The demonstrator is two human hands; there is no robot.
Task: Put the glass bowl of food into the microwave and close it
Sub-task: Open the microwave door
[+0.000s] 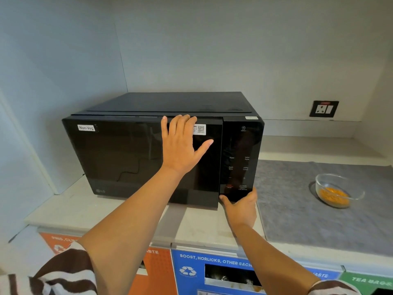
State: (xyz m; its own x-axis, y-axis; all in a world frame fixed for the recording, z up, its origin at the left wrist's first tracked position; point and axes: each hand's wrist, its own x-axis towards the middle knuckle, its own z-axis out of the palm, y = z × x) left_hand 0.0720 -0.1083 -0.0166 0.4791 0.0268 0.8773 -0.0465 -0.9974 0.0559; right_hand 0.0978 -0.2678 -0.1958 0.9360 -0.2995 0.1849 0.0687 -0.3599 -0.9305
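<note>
A black microwave [119, 154] stands on the pale counter, its door shut or nearly shut, with a "Non-Veg" label at the top left. My left hand [180, 145] lies flat on the door's upper right part, fingers spread and reaching the top edge. My right hand [242, 207] grips the bottom corner under the control panel [239, 162], thumb at the door's lower right edge. The glass bowl [338, 189] with orange-yellow food sits apart on a grey mat [297, 213], to the right of the microwave.
A wall socket [323, 109] is on the back wall at the right. A raised ledge [319, 147] runs behind the mat. Below the counter's front edge are orange [157, 273], blue [191, 271] and green [370, 282] waste bin fronts.
</note>
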